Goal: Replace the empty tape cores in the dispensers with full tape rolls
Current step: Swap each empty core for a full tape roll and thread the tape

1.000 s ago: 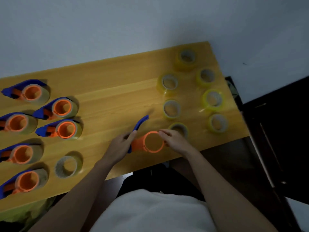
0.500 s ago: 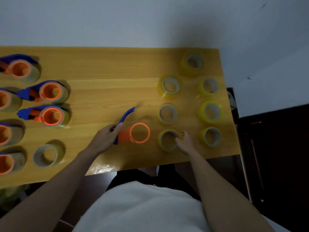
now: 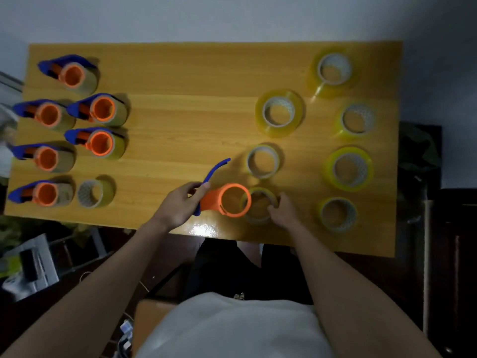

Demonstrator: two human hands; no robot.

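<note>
My left hand (image 3: 178, 206) grips the bare orange-and-blue dispenser (image 3: 224, 199); my right hand (image 3: 285, 211) curls round a thin yellowish tape roll (image 3: 260, 202) touching it.

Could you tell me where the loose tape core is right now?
In the head view it lies at the table's left front, just right of the nearest dispenser.

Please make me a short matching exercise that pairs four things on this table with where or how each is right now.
Things:
1. Empty dispenser
2. Tape roll by the dispenser's ring
3. Six loaded dispensers
4. Lone roll

States:
A. Beside the loaded dispensers, near the table's front edge
B. Gripped by the right hand
C. Grouped on the table's left side
D. Handle held by the left hand

Pairs: 1-D, 2-B, 3-C, 4-A
</note>
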